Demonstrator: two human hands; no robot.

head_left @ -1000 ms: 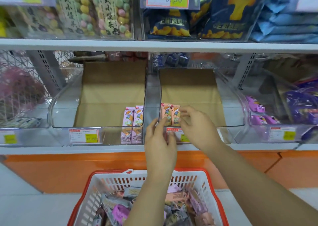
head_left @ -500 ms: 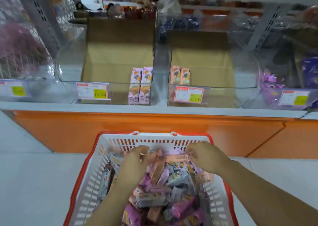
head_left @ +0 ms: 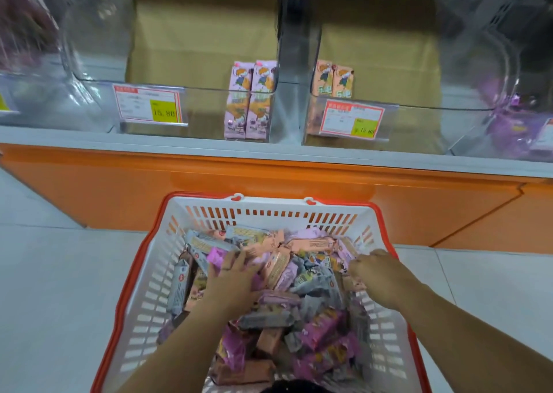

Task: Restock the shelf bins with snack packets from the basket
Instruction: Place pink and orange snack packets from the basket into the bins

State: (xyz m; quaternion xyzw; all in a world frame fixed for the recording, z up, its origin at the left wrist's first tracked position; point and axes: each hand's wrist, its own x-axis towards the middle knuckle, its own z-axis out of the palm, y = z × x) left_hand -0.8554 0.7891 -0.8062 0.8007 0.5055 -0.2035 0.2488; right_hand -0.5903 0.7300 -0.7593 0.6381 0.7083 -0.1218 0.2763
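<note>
A white basket with a red rim [head_left: 269,211] stands on the floor below the shelf, heaped with pink, peach and grey snack packets [head_left: 299,297]. My left hand [head_left: 235,279] lies on the pile at the left, fingers spread over a pink packet. My right hand [head_left: 378,277] is at the basket's right side, its fingers curled round the end of a peach packet [head_left: 344,250]. On the shelf, the left clear bin [head_left: 98,81] holds two upright pink packets [head_left: 253,99]. The right clear bin [head_left: 419,108] holds two upright peach packets [head_left: 333,78].
Both bins have brown cardboard liners and price tags [head_left: 151,105] on their fronts. An orange plinth [head_left: 209,189] runs under the white shelf edge. A further bin at the far right holds purple packets [head_left: 514,123]. Pale floor tiles surround the basket.
Both hands dropped from the right bin's front into the basket. My view tilted down, and the hands now dig deeper among the packets.
</note>
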